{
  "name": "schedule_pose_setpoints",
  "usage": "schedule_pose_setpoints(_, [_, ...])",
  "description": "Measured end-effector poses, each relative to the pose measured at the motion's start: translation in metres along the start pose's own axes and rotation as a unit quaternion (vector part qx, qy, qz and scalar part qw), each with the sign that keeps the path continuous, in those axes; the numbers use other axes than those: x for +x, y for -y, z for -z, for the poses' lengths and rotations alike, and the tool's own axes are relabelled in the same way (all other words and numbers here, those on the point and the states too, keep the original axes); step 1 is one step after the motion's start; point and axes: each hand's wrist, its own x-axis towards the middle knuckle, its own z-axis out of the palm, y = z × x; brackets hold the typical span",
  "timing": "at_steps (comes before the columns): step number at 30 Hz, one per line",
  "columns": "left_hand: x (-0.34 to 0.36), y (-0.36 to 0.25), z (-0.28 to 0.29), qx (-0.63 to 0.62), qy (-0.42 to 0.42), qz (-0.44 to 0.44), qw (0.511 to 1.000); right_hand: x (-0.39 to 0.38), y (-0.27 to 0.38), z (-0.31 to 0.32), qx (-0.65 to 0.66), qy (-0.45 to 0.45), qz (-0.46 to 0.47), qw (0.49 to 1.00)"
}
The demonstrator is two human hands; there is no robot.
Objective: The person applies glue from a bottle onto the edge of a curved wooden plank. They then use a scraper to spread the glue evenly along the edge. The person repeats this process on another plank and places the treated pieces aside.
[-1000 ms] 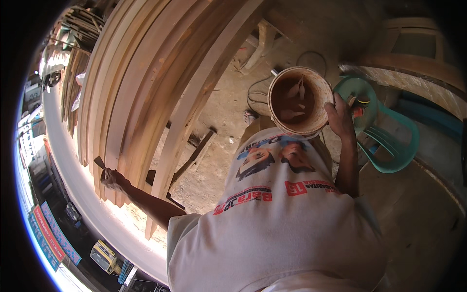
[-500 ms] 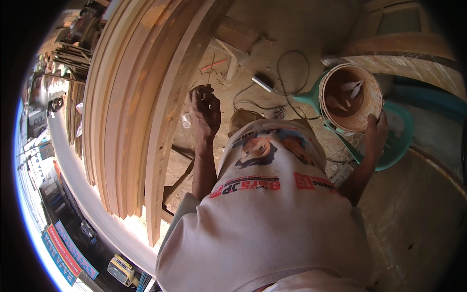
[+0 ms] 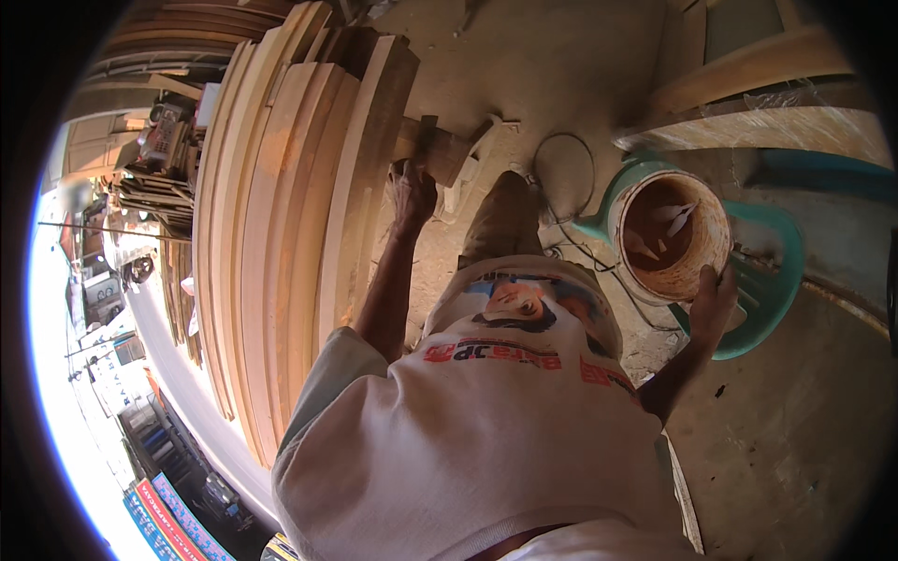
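My left hand point(image 3: 413, 198) is closed on a slim tool with a flat dark blade point(image 3: 428, 136), which looks like a putty knife. It is just right of a stack of long pale boards point(image 3: 301, 215), some with orange smears. At the right, my right hand point(image 3: 716, 301) grips the near rim of a round bucket point(image 3: 708, 241). Reddish-brown paste lies inside the bucket, with whitish pieces on it. The bucket is over a green plastic chair point(image 3: 788, 271); its underside is hidden.
A small wooden stool or block point(image 3: 447, 157) stands beyond my left hand. A black cable point(image 3: 591, 173) loops across the floor. Plastic-wrapped timber point(image 3: 767, 131) lies at the far right. More wood is piled at far left, beside a bright street with vehicles.
The view has shifted, and the boards' far ends now show. My left hand has turned, so the tool's blade shows broader. A leg has come forward; my right hand stays on the bucket.
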Motion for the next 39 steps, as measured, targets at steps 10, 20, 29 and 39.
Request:
schedule_pose_setpoints(10, [0.011, 0.017, -0.035, -0.115, 0.089, 0.137, 0.980, 0.131, 0.106, -0.109, -0.101, 0.126, 0.100, 0.982])
schedule_pose_setpoints(20, [0.024, -0.014, -0.009, -0.215, 0.047, 0.268, 0.938, 0.283, 0.328, -0.217, -0.077, 0.131, 0.248, 0.957])
schedule_pose_setpoints(29, [0.051, -0.043, -0.001, -0.238, -0.036, 0.334, 0.911, 0.369, 0.472, -0.268, 0.116, 0.114, 0.326, 0.931])
schedule_pose_setpoints(39, [0.123, -0.124, 0.031, -0.186, -0.097, 0.398, 0.893, 0.480, 0.579, -0.350, 0.171, 0.165, 0.382, 0.893])
